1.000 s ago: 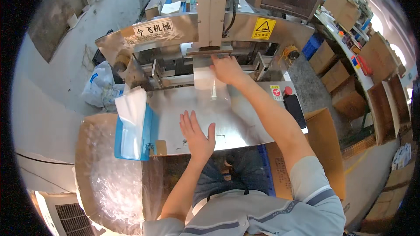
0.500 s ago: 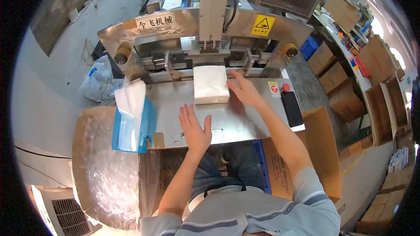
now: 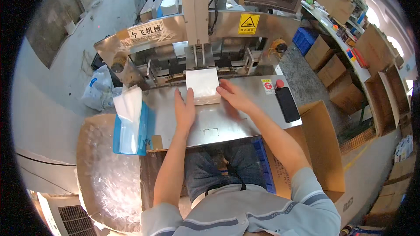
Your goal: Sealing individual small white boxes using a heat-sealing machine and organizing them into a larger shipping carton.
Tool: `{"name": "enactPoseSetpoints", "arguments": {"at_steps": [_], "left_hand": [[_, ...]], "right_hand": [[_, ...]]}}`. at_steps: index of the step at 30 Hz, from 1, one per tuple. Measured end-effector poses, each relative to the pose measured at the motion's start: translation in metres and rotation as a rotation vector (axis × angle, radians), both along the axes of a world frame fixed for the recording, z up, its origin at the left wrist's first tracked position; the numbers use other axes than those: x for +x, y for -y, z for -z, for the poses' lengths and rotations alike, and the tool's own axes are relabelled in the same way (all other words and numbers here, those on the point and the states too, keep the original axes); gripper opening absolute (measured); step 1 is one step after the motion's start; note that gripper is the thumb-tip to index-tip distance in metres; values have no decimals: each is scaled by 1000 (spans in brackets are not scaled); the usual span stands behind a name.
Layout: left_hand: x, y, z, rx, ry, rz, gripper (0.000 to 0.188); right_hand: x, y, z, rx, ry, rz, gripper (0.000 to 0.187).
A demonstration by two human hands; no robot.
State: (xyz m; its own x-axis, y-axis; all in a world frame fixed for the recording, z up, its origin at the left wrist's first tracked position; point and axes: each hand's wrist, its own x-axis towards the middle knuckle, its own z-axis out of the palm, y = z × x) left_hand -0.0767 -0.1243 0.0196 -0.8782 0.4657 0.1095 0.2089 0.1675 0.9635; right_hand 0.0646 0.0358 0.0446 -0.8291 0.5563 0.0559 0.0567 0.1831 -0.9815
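Note:
A square stack of white paper sheets, napkin-like, in clear plastic wrap (image 3: 202, 85) lies on the steel table (image 3: 210, 129) at the machine's opening. My left hand (image 3: 185, 111) is at the stack's left side, fingers stretched forward and thumb close to its edge. From the right, my right hand (image 3: 235, 97) reaches in with its fingertips at the stack's right edge. Neither hand is closed around it. Whether the left thumb touches the wrap I cannot tell. Behind the stack stands the machine's upright column (image 3: 195, 15), with metal rods (image 3: 199, 56) below it.
A blue holder (image 3: 143, 131) with clear plastic bags (image 3: 130, 113) stands on the table's left. To the right are a red button (image 3: 280, 83) and a black phone (image 3: 287, 105). A carton of crumpled plastic (image 3: 111, 175) and an open carton (image 3: 323, 148) flank me.
My left hand has moved forward from the table's front to the stack's left side. My right hand has come against the right edge. More of the rods beneath the column shows. The view has shifted.

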Motion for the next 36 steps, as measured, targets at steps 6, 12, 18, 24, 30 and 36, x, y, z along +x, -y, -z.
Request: {"name": "enactPoseSetpoints", "arguments": {"at_steps": [6, 12, 18, 24, 30, 36], "left_hand": [[-13, -15, -19, 70, 250, 155, 63], [51, 7, -51, 179, 46, 162, 63], [102, 34, -46, -11, -1225, 633, 56], [101, 10, -38, 54, -679, 558, 58], [-71, -56, 13, 239, 395, 20, 77], [-74, -115, -9, 216, 566, 108, 108]], "right_hand": [[-3, -1, -8, 61, 106, -27, 64], [51, -19, 2, -373, 80, 9, 63], [88, -30, 11, -904, 97, -121, 81], [117, -15, -2, -637, 78, 79, 101], [169, -39, -5, -535, -95, 215, 103], [292, -55, -38, -360, -200, 610, 82]]}}
